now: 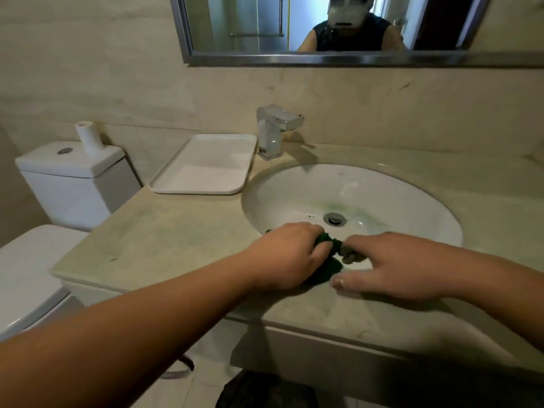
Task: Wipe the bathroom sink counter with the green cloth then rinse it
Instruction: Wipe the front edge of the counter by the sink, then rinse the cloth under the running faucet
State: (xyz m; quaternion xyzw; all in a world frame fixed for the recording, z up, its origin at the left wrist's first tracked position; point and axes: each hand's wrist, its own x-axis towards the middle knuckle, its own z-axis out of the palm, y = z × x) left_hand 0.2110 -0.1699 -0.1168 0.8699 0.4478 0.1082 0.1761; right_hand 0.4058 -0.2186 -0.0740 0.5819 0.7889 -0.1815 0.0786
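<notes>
Dark green cloth (326,260) is bunched at the near rim of the sink (412,207), half on the counter (164,240), half over the basin edge. I see both hands on it.

Left hand (291,257): fingers curled tight round the left part of the cloth, knuckles up, most of the wad hidden under the palm. Right hand (394,266): forefinger and the fingers next to it bent onto the right end of the cloth, thumb stretched out flat along the counter just beside the wad. Can't tell how firm the right-side grip is; the fingertips are blurred.

Cloth looks soft and nappy, crumpled, no clear shape. Counter is pale beige stone, mottled, dull finish, rounded front edge.

Basin is white glazed, oval, set into the stone. Faint green tint and a few green specks lie around the metal drain (334,218).

Further back: white rectangular tray (206,163) with rounded corners and a low rim, sitting on the counter left of the basin. Square chrome tap (275,131) behind the basin, blocky spout.

Far left, white toilet tank (73,178) with a white roll (87,138) standing on its lid. Metal-framed mirror (323,58) on the beige tiled wall.
</notes>
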